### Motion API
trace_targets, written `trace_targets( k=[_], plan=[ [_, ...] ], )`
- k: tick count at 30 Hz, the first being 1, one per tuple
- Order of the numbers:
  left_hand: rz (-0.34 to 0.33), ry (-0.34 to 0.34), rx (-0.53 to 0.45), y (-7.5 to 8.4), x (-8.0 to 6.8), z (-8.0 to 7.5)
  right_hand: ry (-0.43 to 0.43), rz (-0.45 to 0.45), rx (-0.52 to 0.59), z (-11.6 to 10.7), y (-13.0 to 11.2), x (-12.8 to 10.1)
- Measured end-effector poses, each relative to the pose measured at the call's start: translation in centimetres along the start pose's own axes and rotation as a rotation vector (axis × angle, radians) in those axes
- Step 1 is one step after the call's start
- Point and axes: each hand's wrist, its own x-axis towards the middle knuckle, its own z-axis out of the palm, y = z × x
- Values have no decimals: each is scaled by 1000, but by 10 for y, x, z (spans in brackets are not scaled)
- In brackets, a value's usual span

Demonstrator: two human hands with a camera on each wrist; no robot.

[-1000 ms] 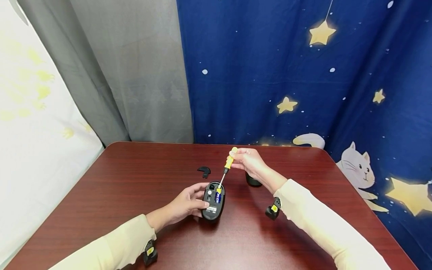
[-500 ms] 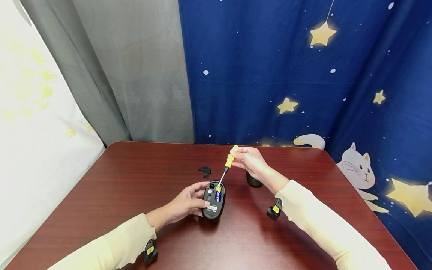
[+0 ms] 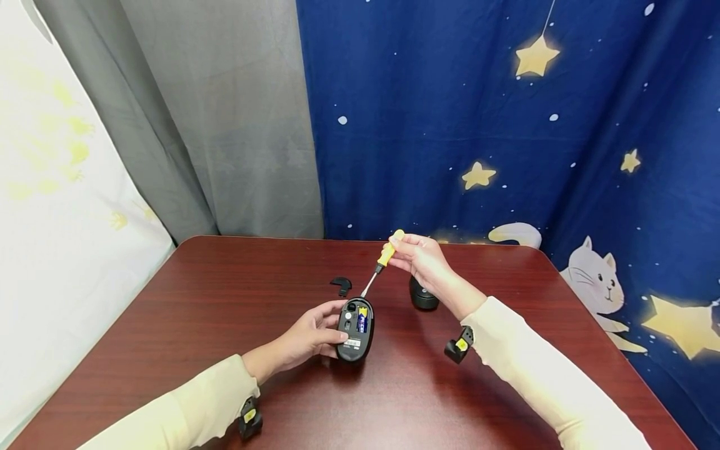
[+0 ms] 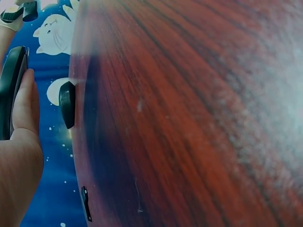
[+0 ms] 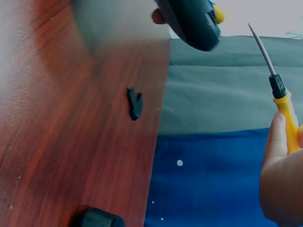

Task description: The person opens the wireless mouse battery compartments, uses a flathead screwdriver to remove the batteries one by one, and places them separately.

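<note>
Head cam: left hand point(image 3: 311, 334) gripped the upturned mouse point(image 3: 355, 329) on the tabletop point(image 3: 225, 300). Right hand point(image 3: 420, 262) pinched the screwdriver point(image 3: 381, 265), shaft slanting down-left, tip just above the battery point(image 3: 362, 320) bay.

Left wrist: fingers against the mouse point(image 4: 10, 90) edge.

Right wrist: the tip point(image 5: 258, 40) hung apart from the mouse point(image 5: 189, 21).

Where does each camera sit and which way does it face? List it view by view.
Head: on the head, facing down at the table; both hands show, left hand gripping the mouse, right hand holding the screwdriver.
Left wrist: low along the tabletop; palm and mouse edge show.
Right wrist: sideways across the table; fingers on the screwdriver.
Shared: all three show the mouse.
</note>
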Motion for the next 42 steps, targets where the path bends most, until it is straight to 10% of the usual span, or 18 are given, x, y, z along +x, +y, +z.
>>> trace_targets(
  k=[23,42],
  plan=[
    [-5,-1,-1,0,-2,-4,-14,4,115,-29,-32,-6],
    [-16,1,-15,-3,-2,-1,32,53,110,-93,-38,-20]
  ],
)
